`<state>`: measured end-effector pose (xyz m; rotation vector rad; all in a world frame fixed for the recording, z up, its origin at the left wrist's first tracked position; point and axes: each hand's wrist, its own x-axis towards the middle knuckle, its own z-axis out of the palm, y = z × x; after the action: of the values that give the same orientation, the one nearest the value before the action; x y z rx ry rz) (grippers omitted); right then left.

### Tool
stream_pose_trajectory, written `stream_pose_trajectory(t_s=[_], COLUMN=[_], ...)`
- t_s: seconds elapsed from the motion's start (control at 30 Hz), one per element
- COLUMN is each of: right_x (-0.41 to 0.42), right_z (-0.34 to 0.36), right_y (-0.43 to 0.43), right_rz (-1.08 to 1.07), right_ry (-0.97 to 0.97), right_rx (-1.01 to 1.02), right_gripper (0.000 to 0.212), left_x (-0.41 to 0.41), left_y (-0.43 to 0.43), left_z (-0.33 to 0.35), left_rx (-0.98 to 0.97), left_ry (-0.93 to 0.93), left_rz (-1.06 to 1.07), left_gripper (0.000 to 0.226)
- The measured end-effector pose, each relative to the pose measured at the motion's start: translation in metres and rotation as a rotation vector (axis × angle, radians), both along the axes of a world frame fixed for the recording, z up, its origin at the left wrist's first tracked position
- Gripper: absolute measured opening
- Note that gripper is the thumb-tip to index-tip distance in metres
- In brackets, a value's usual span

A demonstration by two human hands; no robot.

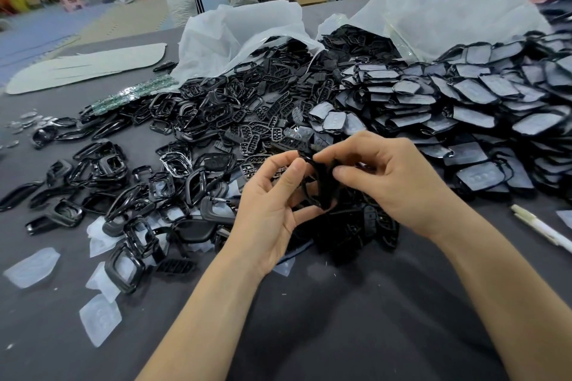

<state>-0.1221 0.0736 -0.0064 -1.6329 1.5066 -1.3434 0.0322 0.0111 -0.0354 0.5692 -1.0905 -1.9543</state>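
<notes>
mid-assembly, most likely: pressing together a small black plastic piece (323,185), held in the air just above the dark table (309,334), in front of the heap of black frames and button pads (216,120). pinched at its top by thumb and forefinger of the right hand (390,182), fingers curled and clamped on it. cradled from below by the left hand (269,204), thumb pressed on the upper edge, other fingers curled behind. hard to tell whether one part or two. next, probably: squeezing the edges until seated, then laying it with the stacked pieces (473,102) to the right and reaching into the heap for another. calls for aligned edges and even pressure. white pen (541,229) idle near the right forearm.
</notes>
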Motion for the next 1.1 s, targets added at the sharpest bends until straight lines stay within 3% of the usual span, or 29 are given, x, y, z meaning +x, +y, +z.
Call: stream_pose_trajectory(t_s=[0.13, 0.3, 0.8, 0.97, 1.1], right_x=[0.004, 0.009, 0.013, 0.011, 0.007], right_z=[0.001, 0.000, -0.012, -0.014, -0.014], right_y=[-0.002, 0.000, -0.005, -0.008, -0.008], right_rz=[-0.059, -0.087, -0.197, -0.224, -0.172], right_ry=[-0.107, -0.030, -0.011, -0.074, -0.210], right_rx=[-0.014, -0.049, -0.141, -0.135, -0.047], right_gripper=[0.032, 0.018, 0.021, 0.032, 0.035], left_x=[-0.001, -0.003, -0.004, -0.007, -0.006], left_y=[0.002, 0.003, 0.008, 0.013, 0.014], left_z=[-0.001, -0.001, 0.000, -0.001, -0.003], left_rx=[0.002, -0.004, -0.013, -0.066, -0.126], left_ry=[0.022, -0.009, 0.034, 0.019, -0.032], left_rz=[-0.025, -0.038, -0.065, -0.072, -0.053], left_gripper=[0.008, 0.019, 0.027, 0.046, 0.042])
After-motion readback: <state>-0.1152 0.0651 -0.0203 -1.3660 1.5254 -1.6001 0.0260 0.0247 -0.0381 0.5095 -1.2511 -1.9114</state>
